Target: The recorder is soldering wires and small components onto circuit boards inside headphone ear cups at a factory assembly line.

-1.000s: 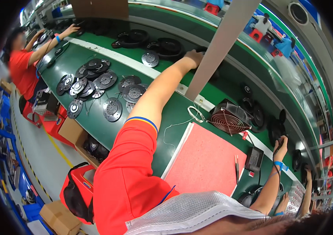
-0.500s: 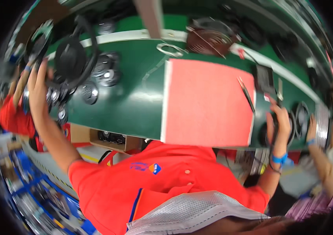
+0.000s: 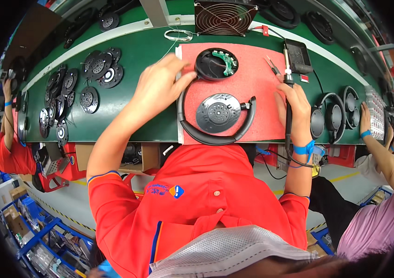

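A black headphone headband lies curved on the pink pad. At its far end sits an opened ear cup with a curved green circuit board inside. The other ear cup, with a round perforated speaker plate, faces up inside the curve. My left hand is beside the opened cup, its thumb reaching to the cup's edge and its forefinger apart from the thumb. My right hand grips a soldering iron, tip pointing away, at the pad's right edge.
Loose speaker plates lie in clusters at left. A wire coil and fan box stand behind. Tweezers lie near a black tray. Finished-looking headphones are at right, beside a co-worker's hand.
The headphones went from the far left, by my left hand, onto the pad. My left hand came back rightward to the middle. My right hand moved from the right side onto the soldering iron.
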The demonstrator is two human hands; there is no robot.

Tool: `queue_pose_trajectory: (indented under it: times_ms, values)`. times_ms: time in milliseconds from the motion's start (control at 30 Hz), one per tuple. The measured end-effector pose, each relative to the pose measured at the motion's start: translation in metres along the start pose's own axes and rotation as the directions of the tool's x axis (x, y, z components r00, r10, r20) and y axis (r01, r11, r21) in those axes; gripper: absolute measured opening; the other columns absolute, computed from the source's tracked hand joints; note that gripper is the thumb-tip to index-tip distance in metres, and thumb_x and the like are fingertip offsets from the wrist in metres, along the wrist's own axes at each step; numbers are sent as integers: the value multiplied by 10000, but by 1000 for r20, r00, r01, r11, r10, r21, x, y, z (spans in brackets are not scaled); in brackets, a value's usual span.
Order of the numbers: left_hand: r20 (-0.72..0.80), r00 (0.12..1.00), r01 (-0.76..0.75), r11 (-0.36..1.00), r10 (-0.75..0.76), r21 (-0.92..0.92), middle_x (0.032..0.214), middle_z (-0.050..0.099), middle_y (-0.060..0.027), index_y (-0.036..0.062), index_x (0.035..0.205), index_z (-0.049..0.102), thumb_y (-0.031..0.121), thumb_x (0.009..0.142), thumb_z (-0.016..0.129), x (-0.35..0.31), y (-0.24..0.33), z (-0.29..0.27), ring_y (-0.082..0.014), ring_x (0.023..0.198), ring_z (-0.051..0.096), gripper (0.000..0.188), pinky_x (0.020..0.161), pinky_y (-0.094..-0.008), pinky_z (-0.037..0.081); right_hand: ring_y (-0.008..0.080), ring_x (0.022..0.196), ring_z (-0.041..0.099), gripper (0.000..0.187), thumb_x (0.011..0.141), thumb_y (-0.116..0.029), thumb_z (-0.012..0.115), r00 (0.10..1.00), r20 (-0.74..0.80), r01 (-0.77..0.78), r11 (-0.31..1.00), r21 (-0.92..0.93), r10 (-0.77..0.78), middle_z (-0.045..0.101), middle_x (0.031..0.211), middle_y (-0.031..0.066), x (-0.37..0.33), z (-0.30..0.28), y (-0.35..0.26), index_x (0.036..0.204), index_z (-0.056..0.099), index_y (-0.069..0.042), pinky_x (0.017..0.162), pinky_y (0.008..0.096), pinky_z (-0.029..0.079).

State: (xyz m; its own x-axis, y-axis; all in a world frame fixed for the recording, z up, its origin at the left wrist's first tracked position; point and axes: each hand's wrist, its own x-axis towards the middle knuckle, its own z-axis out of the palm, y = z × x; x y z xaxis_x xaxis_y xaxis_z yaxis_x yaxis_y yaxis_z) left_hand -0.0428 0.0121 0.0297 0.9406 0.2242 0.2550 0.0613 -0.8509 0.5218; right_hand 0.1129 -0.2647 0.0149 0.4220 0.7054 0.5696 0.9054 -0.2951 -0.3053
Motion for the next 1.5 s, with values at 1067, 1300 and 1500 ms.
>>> queue_pose_trajectory:
  times_ms: [1067,1300,1500]
  values:
    - [-238,905,425,756,-352,497,1252,520,-135,146,1270,551,548,804,592,-52,-124,-59,-327,1146,462,617,936,-459,404,386,997,612,239,762,126,589,994,107,0,959,285,-32,635,1118,227,6,40,-51,949,553,-19,868,418,477]
    - [-371,893,399,829,-255,391,934,639,-120,99,1041,658,297,824,634,-70,-131,-105,-311,929,624,295,786,-413,517,380,997,617,244,767,124,595,993,101,24,956,294,-56,638,1117,220,11,44,-49,960,557,-21,879,414,474]
    - [-127,989,-3,873,74,487,986,613,-70,111,1016,665,60,755,657,-71,-158,-110,-276,944,575,266,813,-373,483,353,988,630,250,760,127,604,997,75,1,954,300,-24,646,1105,204,15,49,-50,956,559,-23,870,393,488]
